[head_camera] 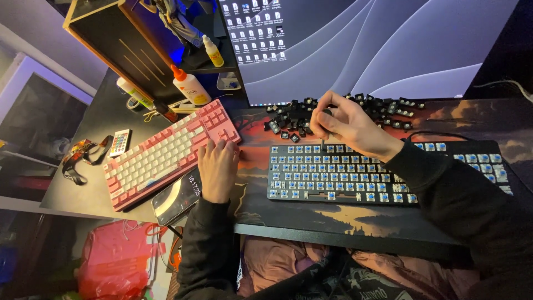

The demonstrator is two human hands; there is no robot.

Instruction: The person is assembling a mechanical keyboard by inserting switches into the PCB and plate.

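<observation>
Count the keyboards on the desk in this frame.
2. A pink keyboard lies angled at left, partly under the left hand. A black keyboard, its keycaps off, sits at right under the right hand. None seems hidden.

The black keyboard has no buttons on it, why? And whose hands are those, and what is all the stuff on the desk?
This picture comes from a camera on a person's head, looking down, so the two hands are that person's own. The right hand holds a small tool whose tip points down at the top row of the black keyboard. Its key tops are off, so you see the little blue switches underneath. The loose black key tops lie in a pile behind it, below the big computer screen. The left hand rests flat on the desk mat by a pink and white keyboard and holds nothing. A phone lies beside it. Further back stand a glue bottle and a small remote.
</observation>
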